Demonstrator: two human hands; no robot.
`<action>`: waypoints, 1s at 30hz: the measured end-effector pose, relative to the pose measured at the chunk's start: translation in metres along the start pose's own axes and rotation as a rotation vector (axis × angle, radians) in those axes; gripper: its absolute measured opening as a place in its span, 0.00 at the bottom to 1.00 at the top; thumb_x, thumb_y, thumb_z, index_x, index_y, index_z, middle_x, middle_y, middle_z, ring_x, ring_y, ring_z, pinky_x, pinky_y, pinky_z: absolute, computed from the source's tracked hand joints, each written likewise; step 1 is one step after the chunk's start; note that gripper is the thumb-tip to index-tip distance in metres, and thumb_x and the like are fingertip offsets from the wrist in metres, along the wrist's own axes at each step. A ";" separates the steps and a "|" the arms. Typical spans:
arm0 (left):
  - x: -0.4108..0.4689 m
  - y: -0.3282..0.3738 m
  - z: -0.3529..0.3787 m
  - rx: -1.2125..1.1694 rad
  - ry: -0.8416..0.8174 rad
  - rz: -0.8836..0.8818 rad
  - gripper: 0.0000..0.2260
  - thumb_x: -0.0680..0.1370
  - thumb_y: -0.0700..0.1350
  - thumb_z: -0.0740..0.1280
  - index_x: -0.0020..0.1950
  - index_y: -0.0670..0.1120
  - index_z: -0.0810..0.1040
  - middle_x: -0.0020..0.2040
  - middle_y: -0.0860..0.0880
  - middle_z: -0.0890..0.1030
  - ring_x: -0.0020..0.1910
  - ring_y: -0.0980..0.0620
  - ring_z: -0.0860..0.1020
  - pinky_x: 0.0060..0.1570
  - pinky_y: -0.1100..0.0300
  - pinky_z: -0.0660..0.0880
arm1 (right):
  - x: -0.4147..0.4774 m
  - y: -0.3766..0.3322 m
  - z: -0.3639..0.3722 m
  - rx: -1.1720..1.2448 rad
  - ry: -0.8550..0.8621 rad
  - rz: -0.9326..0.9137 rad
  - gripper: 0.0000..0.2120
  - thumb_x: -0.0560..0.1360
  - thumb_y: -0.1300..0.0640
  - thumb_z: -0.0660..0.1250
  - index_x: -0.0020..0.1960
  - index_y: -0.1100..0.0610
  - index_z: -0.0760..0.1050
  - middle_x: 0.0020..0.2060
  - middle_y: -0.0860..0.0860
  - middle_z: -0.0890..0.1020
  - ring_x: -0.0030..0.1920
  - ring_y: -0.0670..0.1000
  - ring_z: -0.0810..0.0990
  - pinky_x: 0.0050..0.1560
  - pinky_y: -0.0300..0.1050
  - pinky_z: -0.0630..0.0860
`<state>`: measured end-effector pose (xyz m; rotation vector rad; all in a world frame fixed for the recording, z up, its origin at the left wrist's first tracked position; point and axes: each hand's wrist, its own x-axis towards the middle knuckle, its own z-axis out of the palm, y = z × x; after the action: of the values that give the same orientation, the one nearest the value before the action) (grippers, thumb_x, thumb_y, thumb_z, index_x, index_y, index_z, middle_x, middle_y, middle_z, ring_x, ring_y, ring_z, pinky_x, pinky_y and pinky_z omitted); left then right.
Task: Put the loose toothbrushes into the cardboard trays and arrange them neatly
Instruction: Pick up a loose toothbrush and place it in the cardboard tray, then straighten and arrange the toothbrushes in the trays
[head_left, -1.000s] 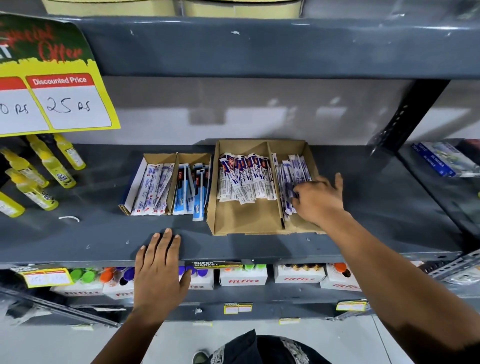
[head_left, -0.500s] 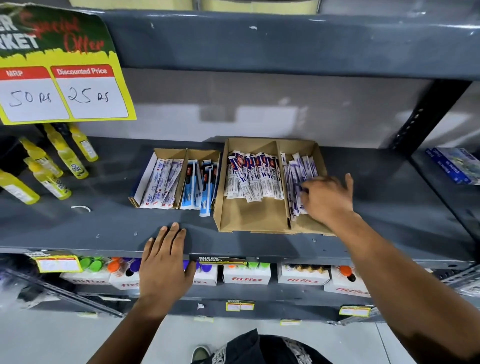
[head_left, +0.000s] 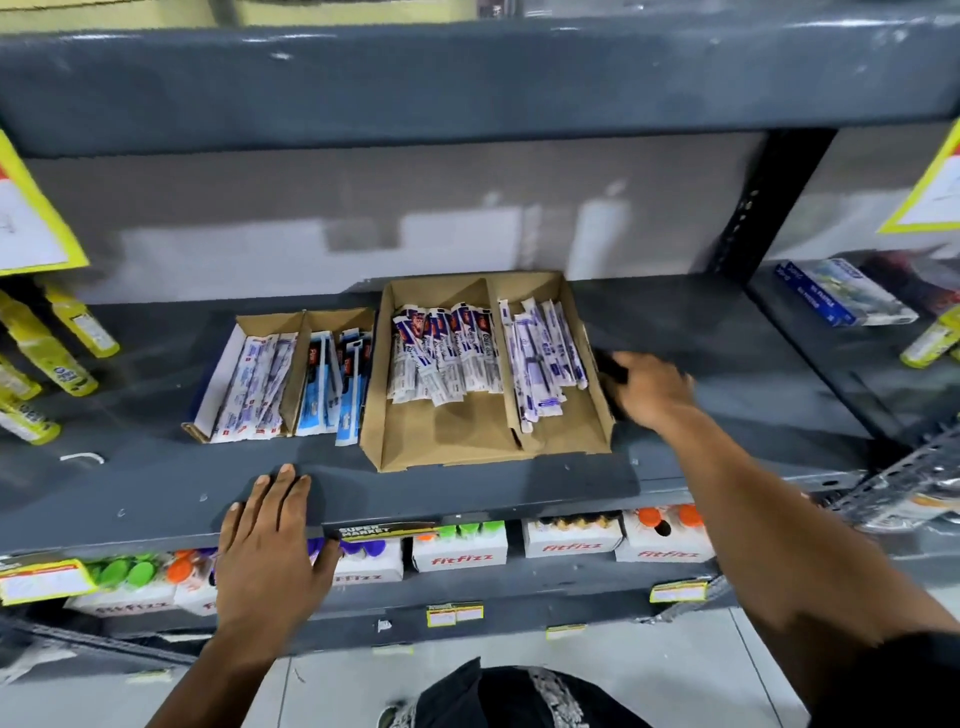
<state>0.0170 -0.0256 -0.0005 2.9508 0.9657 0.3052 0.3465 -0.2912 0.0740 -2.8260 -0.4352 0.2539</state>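
One of the hands, the right (head_left: 649, 387), is motion-blurred, grip unreadable.

You've got yellow bottles (head_left: 62, 343) lying far left on the grey shelf (head_left: 727, 364), a yellow price sign (head_left: 31, 218) hanging above them. Lower shelf: white Fitfizz boxes (head_left: 460, 553) in a row. Blue box (head_left: 841, 293) far right.

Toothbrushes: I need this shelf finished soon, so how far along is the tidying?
Mostly done: the toothbrushes all lie inside the two cardboard trays, none loose on the shelf. In hand: nothing; the right hand is beside the big tray, the left hand rests on the shelf edge. Left: straightening the splayed packs in the right compartment.
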 end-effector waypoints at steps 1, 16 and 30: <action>0.000 0.000 -0.001 0.005 0.000 -0.003 0.34 0.66 0.50 0.75 0.68 0.39 0.70 0.69 0.39 0.71 0.69 0.38 0.67 0.66 0.39 0.62 | -0.001 -0.002 0.002 -0.016 0.012 -0.009 0.19 0.78 0.38 0.57 0.62 0.44 0.76 0.58 0.55 0.82 0.60 0.61 0.77 0.61 0.54 0.70; 0.001 0.014 -0.001 0.031 -0.019 -0.066 0.35 0.66 0.51 0.75 0.69 0.40 0.68 0.70 0.40 0.70 0.71 0.39 0.65 0.68 0.39 0.61 | 0.015 0.002 -0.005 0.329 -0.004 0.191 0.08 0.73 0.54 0.65 0.45 0.57 0.81 0.41 0.56 0.82 0.46 0.58 0.81 0.44 0.44 0.73; 0.000 0.006 0.004 0.003 0.000 -0.024 0.36 0.64 0.52 0.76 0.67 0.40 0.69 0.68 0.38 0.71 0.68 0.35 0.68 0.65 0.38 0.62 | 0.010 -0.033 -0.029 0.631 0.160 0.006 0.10 0.74 0.60 0.70 0.55 0.53 0.81 0.52 0.51 0.84 0.52 0.49 0.82 0.58 0.43 0.76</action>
<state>0.0212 -0.0301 -0.0042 2.9391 1.0019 0.3039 0.3532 -0.2650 0.1095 -2.2081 -0.2518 0.1327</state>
